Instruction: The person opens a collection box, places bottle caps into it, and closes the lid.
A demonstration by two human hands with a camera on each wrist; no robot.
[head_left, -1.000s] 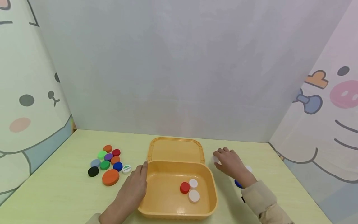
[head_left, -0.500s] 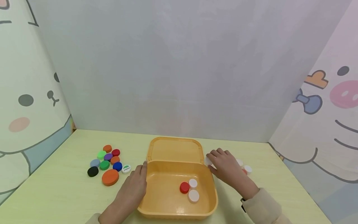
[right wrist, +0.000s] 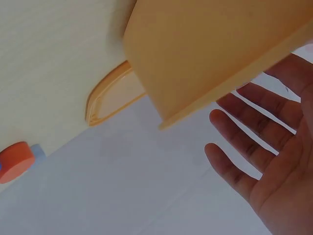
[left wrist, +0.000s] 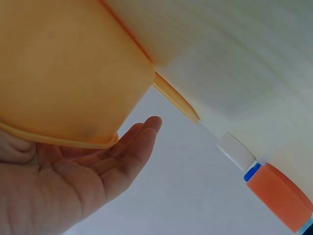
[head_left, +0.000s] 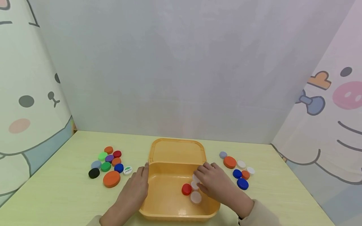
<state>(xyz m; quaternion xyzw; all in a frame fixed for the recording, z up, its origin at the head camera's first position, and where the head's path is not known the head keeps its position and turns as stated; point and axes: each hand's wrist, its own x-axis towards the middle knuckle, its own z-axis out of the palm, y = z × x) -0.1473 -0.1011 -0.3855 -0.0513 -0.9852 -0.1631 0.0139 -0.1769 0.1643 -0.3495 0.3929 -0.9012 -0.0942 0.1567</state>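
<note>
My left hand (head_left: 134,186) rests against the left side of the yellow box (head_left: 167,207), its fingers extended along the outer wall in the left wrist view. Over the right part of the box is my right hand (head_left: 215,182), pinching a white bottle cap (head_left: 195,177) partly covered by its fingers. Close below lie a red cap (head_left: 186,189) and two white caps, one nearer the hand (head_left: 194,185) and one lower (head_left: 196,197). The right wrist view shows the other fingers (right wrist: 244,147) spread loosely outside the rim; the thumb and the held cap are hidden there.
A yellow lid (head_left: 178,150) lies behind the box. Several coloured caps, among them a large orange cap (head_left: 111,179), are grouped on the table's left. Another group, with an orange cap (head_left: 230,162) and a blue cap (head_left: 242,184), lies to the right.
My right hand has moved left from the right-hand group of caps into the box with a white cap, uncovering that group. The left hand has stayed at the box's side.
</note>
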